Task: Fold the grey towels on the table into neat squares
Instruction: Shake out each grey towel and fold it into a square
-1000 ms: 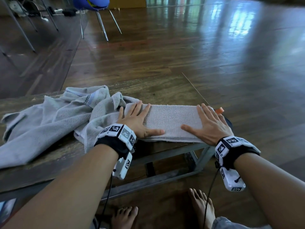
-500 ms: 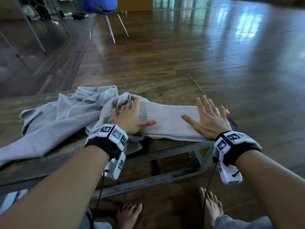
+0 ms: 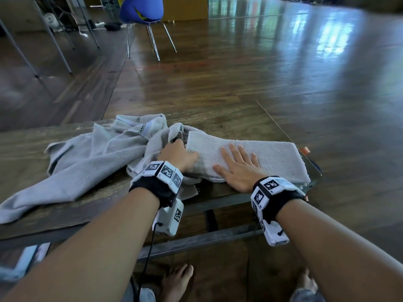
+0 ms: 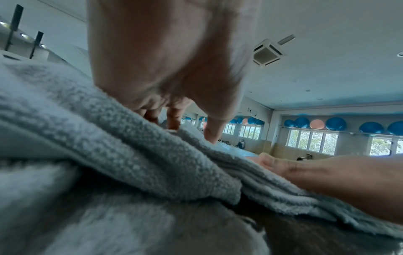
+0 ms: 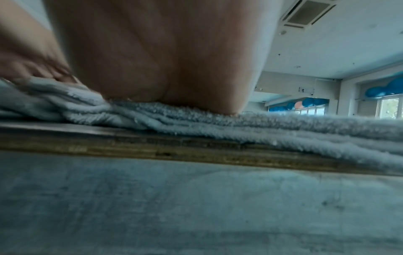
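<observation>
A grey towel folded into a long strip point(image 3: 272, 158) lies along the near right of the wooden table point(image 3: 218, 118). My left hand point(image 3: 181, 147) is at the strip's left end, fingers curled down over that end and thumb on top; the left wrist view shows the fingertips point(image 4: 174, 126) digging into the pile. My right hand point(image 3: 237, 162) lies flat, fingers spread, pressing on the strip's middle. In the right wrist view the palm point(image 5: 163, 69) sits on the stacked layers point(image 5: 261, 127). A second grey towel point(image 3: 87, 162) lies crumpled to the left, touching the strip.
The strip's right end reaches the table's right edge, beside a small orange object point(image 3: 306, 150). The table's near edge point(image 5: 196, 151) runs just below my wrists. A blue chair point(image 3: 141, 9) stands on the wooden floor beyond. Bare feet point(image 3: 176, 280) are under the table.
My right hand has slid left from the strip's right end to its middle. My left hand has moved to the strip's left end and curled its fingers over it.
</observation>
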Action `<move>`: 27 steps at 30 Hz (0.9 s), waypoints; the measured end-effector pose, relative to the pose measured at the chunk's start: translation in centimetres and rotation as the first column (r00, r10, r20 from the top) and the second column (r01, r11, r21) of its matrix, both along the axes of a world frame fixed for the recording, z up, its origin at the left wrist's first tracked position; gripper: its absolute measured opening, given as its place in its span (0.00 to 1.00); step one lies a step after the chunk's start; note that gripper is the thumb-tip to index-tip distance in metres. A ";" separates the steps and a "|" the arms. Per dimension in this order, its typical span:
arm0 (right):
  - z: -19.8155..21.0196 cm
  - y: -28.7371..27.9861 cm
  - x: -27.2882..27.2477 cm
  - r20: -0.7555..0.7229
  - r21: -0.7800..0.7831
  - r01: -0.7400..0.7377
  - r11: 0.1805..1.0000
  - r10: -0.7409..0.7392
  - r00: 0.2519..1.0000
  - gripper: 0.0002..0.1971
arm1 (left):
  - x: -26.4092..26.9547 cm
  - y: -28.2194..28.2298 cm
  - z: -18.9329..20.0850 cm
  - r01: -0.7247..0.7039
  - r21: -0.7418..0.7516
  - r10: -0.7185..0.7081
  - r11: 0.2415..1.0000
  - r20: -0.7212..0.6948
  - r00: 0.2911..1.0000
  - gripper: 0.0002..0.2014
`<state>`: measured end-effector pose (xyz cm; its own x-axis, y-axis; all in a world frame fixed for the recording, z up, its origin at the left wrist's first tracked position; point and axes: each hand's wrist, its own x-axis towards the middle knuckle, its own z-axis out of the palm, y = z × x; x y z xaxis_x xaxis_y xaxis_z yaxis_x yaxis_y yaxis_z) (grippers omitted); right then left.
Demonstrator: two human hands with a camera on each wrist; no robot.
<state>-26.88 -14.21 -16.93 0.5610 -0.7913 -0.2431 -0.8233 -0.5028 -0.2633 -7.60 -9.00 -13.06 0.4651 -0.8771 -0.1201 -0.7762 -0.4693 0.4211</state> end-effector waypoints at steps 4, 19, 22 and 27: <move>-0.1 0.1 -0.2 0.004 -0.010 -0.009 1.000 0.009 1.000 0.41 | 0.0 0.1 0.3 0.016 -0.030 -0.020 0.999 -0.116 0.993 0.23; 0.9 -0.4 -0.8 0.229 -0.008 0.045 0.999 -0.042 0.973 0.36 | -2.6 -0.2 2.2 0.074 -0.243 -0.043 0.967 0.127 0.991 0.08; 2.3 -0.6 -1.7 0.437 0.046 0.123 0.991 -0.130 0.890 0.32 | -3.7 -0.8 3.6 0.075 -0.333 -0.072 0.940 0.022 0.997 0.05; 4.4 -1.0 -4.3 0.669 0.438 0.173 0.882 -0.448 0.593 0.32 | -8.1 -1.6 5.7 0.171 -0.434 -0.241 0.885 -0.111 0.964 0.10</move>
<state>-31.21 -15.17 -12.57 0.3872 -0.9145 -0.1171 -0.3674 -0.0365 -0.9293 -15.69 -10.56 -7.33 0.2742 -0.9359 0.2212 -0.7431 -0.0603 0.6664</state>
